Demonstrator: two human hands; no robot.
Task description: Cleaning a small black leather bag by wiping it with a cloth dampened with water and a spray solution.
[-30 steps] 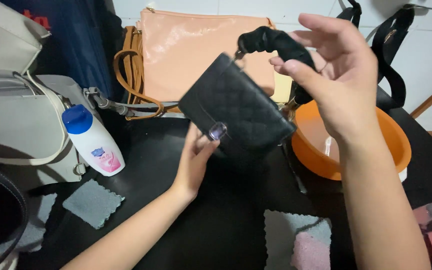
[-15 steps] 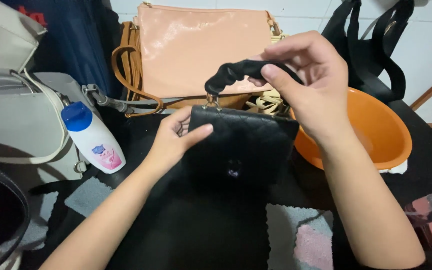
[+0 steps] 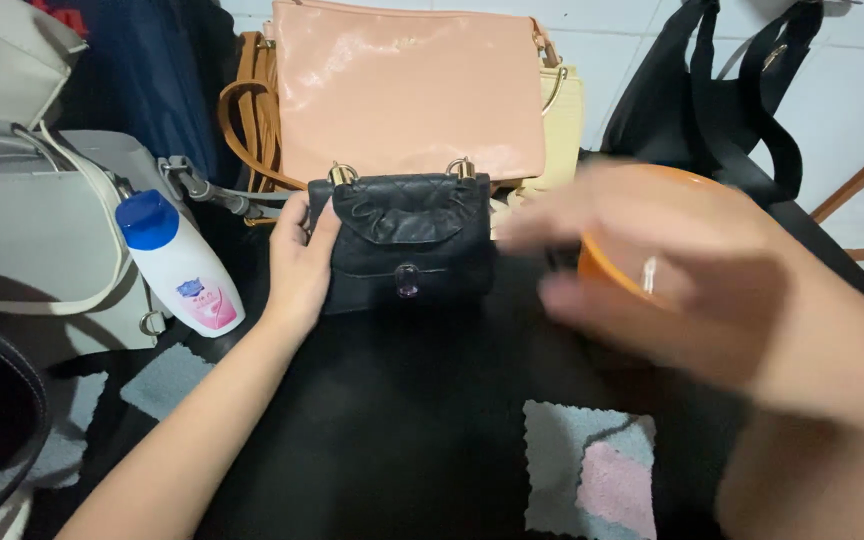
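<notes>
The left hand (image 3: 302,262) lies flat and open against the small black quilted purse (image 3: 407,240) near the tabletop's (image 3: 382,430) far edge. The right hand (image 3: 672,270), blurred, hovers spread and empty before the orange bowl (image 3: 602,262).

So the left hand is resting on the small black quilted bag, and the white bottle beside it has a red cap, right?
Not quite. In the head view the left hand does rest on the small black quilted bag, but the white bottle beside it has a blue cap, not red.
</notes>
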